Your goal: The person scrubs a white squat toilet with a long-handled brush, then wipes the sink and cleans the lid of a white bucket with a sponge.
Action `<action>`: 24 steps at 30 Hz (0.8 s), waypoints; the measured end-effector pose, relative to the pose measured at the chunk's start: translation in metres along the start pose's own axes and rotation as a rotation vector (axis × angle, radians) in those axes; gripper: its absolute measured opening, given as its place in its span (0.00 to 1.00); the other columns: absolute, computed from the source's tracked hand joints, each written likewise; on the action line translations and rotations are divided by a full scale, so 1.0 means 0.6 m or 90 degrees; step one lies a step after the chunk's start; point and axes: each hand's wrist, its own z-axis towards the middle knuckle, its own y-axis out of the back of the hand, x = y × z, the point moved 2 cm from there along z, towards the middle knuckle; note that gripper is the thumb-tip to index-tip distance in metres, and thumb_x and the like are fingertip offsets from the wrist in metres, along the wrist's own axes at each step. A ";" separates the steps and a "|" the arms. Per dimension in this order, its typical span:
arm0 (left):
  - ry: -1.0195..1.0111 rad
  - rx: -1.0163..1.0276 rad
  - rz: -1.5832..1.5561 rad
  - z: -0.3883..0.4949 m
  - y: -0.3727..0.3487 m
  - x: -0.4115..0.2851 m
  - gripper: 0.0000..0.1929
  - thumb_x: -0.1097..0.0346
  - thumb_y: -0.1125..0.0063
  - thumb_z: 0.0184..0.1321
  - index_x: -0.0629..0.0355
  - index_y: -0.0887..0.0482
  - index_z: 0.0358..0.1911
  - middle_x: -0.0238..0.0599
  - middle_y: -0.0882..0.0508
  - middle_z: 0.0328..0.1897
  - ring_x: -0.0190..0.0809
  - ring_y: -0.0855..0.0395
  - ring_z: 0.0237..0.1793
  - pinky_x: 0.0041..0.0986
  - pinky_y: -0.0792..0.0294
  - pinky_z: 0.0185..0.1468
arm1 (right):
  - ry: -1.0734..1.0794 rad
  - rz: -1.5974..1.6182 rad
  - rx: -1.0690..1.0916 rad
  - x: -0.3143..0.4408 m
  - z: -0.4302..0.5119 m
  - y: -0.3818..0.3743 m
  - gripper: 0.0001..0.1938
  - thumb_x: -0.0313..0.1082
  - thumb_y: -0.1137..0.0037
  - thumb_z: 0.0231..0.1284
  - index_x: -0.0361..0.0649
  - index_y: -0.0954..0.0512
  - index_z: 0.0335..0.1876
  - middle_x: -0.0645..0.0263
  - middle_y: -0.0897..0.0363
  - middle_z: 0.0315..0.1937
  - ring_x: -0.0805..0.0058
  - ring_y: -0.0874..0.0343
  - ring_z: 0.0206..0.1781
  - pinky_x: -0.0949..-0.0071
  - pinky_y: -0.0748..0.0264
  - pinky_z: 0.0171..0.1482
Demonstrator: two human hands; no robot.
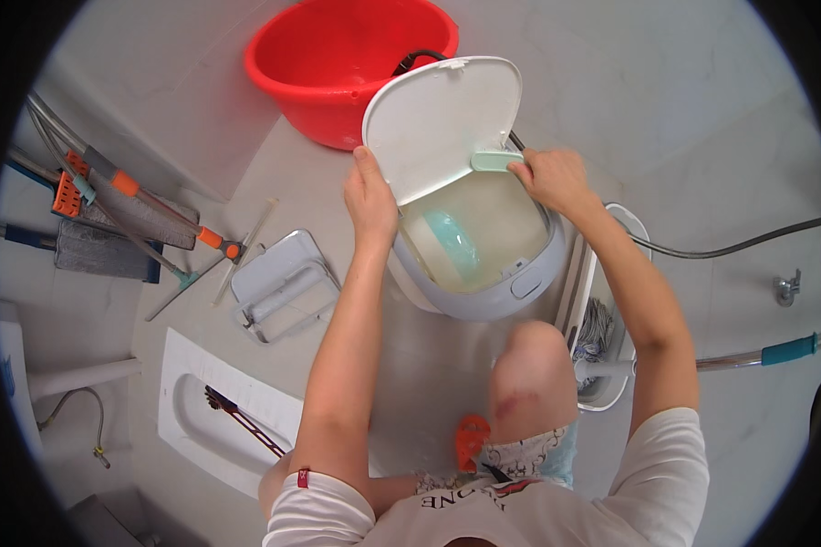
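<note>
Squarely before me stands a pale grey plastic container (482, 308) with its white hinged lid (445, 116) raised. Cloudy liquid (506, 219) appears to fill it, and a shiny turquoise curved piece (455, 243) shows within. My left hand (373, 205) grips the lid's left edge, thumb on its inner face. A small brush with a light green handle (496, 161) is in my right hand (554, 178), held against the lid's inside near the lower right edge. White bristles partly show above the handle.
Behind the container sits a red basin (349, 102) with a black hose end. Mops and a squeegee (185, 277) lean at left, near a grey plastic frame (287, 280). A squat toilet (198, 410) holds a dark brush (243, 417). A mop bucket (609, 396) stands right.
</note>
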 end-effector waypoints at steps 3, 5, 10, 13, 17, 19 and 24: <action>-0.023 0.020 0.026 0.005 0.002 0.015 0.38 0.38 0.77 0.70 0.70 0.20 0.38 0.41 0.21 0.28 0.37 0.26 0.33 0.29 0.34 0.42 | 0.017 0.015 -0.020 0.014 0.001 -0.005 0.18 0.51 0.51 0.63 0.44 0.23 0.28 0.61 0.22 0.18 0.60 0.22 0.24 0.62 0.28 0.29; -0.015 0.033 0.059 0.007 0.003 0.016 0.39 0.37 0.79 0.70 0.70 0.19 0.38 0.43 0.19 0.29 0.39 0.24 0.34 0.31 0.33 0.43 | 0.059 0.033 -0.059 0.048 0.005 -0.018 0.18 0.51 0.51 0.62 0.44 0.23 0.28 0.62 0.23 0.18 0.61 0.22 0.23 0.62 0.28 0.29; -0.007 0.034 0.080 0.007 0.006 0.008 0.40 0.38 0.80 0.70 0.71 0.19 0.38 0.48 0.17 0.33 0.43 0.21 0.38 0.34 0.32 0.46 | 0.165 0.099 -0.257 0.127 0.040 0.006 0.18 0.52 0.48 0.59 0.46 0.25 0.25 0.64 0.24 0.17 0.63 0.23 0.21 0.66 0.29 0.28; 0.016 0.028 0.095 0.009 0.005 -0.002 0.39 0.39 0.80 0.71 0.71 0.19 0.39 0.49 0.16 0.35 0.44 0.20 0.39 0.35 0.32 0.46 | 0.134 0.139 -0.215 0.129 0.039 0.020 0.19 0.54 0.46 0.57 0.46 0.26 0.23 0.64 0.25 0.15 0.63 0.23 0.20 0.65 0.29 0.26; -0.041 0.013 0.071 0.009 -0.004 -0.003 0.39 0.40 0.79 0.71 0.71 0.19 0.40 0.50 0.16 0.36 0.45 0.20 0.40 0.35 0.32 0.47 | 0.116 0.173 -0.192 0.119 0.040 -0.011 0.21 0.56 0.46 0.57 0.45 0.26 0.21 0.61 0.25 0.13 0.60 0.24 0.18 0.63 0.31 0.22; -0.033 -0.011 0.064 0.008 -0.001 -0.003 0.38 0.40 0.79 0.71 0.71 0.19 0.40 0.50 0.16 0.36 0.45 0.20 0.40 0.35 0.32 0.47 | -0.065 0.301 -0.175 0.112 0.048 0.030 0.20 0.54 0.47 0.59 0.44 0.25 0.23 0.60 0.25 0.15 0.59 0.23 0.19 0.62 0.30 0.24; -0.008 0.002 0.073 0.011 0.002 0.003 0.39 0.39 0.79 0.71 0.71 0.19 0.40 0.50 0.16 0.36 0.45 0.20 0.41 0.34 0.32 0.49 | 0.021 0.297 -0.197 0.133 0.033 -0.025 0.23 0.55 0.49 0.60 0.42 0.24 0.22 0.56 0.26 0.15 0.55 0.25 0.20 0.60 0.31 0.25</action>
